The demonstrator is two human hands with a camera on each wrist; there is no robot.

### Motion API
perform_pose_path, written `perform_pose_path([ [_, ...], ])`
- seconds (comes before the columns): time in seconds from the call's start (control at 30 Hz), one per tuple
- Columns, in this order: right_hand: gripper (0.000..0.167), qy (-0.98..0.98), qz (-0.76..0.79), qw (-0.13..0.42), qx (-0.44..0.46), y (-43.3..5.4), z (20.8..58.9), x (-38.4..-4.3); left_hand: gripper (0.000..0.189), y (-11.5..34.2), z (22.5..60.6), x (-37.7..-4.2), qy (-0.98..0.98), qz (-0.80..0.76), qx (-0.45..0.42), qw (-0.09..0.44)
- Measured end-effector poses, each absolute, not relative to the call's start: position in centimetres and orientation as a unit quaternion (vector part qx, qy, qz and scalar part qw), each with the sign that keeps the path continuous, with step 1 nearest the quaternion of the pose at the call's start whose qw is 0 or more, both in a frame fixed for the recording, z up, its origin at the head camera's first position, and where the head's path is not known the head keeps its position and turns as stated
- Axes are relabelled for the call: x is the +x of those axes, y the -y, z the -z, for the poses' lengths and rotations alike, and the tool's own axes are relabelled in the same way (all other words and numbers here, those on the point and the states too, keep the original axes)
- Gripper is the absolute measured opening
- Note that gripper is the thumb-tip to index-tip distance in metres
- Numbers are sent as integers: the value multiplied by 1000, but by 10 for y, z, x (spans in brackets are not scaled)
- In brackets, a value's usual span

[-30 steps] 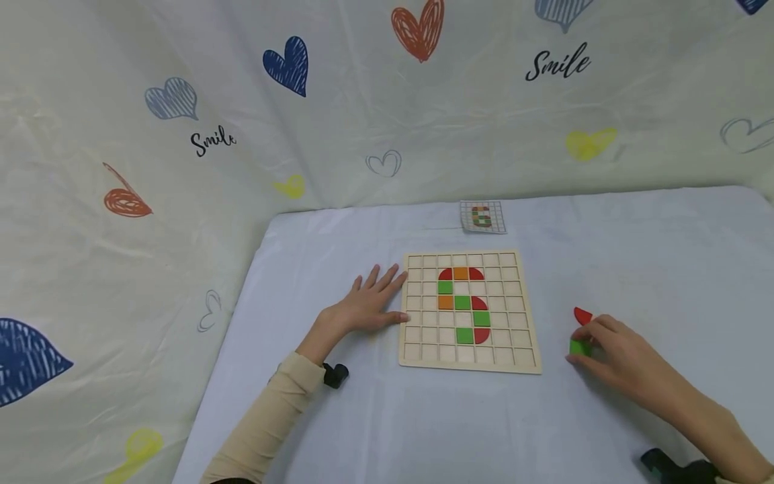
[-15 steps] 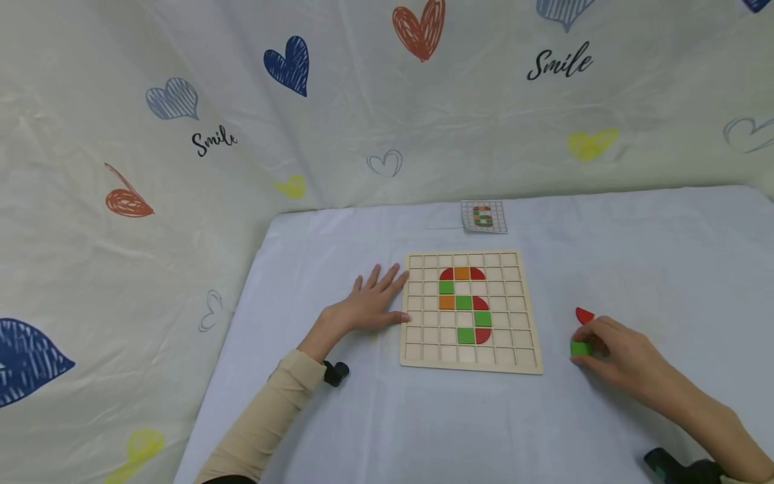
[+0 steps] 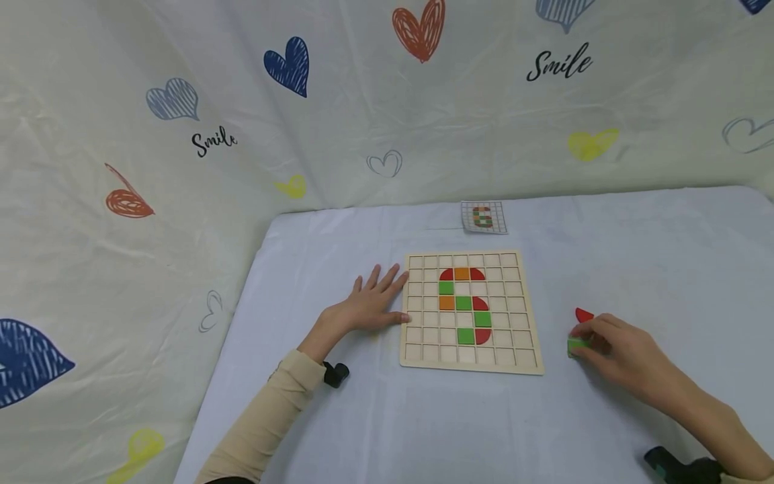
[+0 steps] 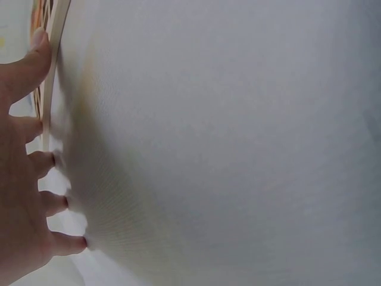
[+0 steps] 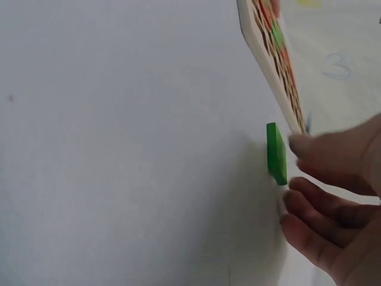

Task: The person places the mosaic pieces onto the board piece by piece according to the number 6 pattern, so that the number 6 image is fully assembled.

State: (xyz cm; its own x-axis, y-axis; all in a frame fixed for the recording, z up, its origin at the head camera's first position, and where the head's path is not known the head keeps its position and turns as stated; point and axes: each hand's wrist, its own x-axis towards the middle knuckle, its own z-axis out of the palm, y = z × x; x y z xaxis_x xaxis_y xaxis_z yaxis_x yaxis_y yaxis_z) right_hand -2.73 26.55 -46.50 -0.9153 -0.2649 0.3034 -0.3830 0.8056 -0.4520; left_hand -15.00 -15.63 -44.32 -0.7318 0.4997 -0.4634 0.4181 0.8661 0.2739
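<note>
In the head view my right hand [image 3: 631,356] pinches a green square tile [image 3: 576,345] between thumb and fingers, to the right of the board. The right wrist view has the tile [image 5: 275,154] tipped on edge by the fingertips. Just beyond it lies a red quarter-round tile [image 3: 583,314], partly behind my fingers. My left hand [image 3: 365,308] lies with fingers spread, its thumb and index fingertip at the left edge of the wooden grid board [image 3: 426,355]. Red quarter-rounds plus orange and green squares sit in the board's cells, forming a curved figure.
A small pattern card [image 3: 482,230] showing a coloured figure on a grid lies behind the board. White cloth [image 3: 471,430] covers the table, and a curtain [image 3: 338,134] printed with hearts and "Smile" hangs at its back and left. Dark wrist devices are on both arms.
The green tile has turned and tilted slightly in my right fingers, and the fingertips have shifted a little around it. My left hand and the board stay in place.
</note>
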Motion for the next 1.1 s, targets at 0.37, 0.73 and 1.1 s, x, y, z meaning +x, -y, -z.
perform_pose_path([
  [0.37,31,967,-240,49,66,-275,459,-45,91,158,443,-149,-927,-72,247,271],
  [0.73,31,961,-270,-1,55,-276,457,-57,93,158,446,-149,-927,-80,242,275],
  [1.1,37,945,-312,22,97,-271,451,-61,100,155,439,-149,-926,-95,233,282],
])
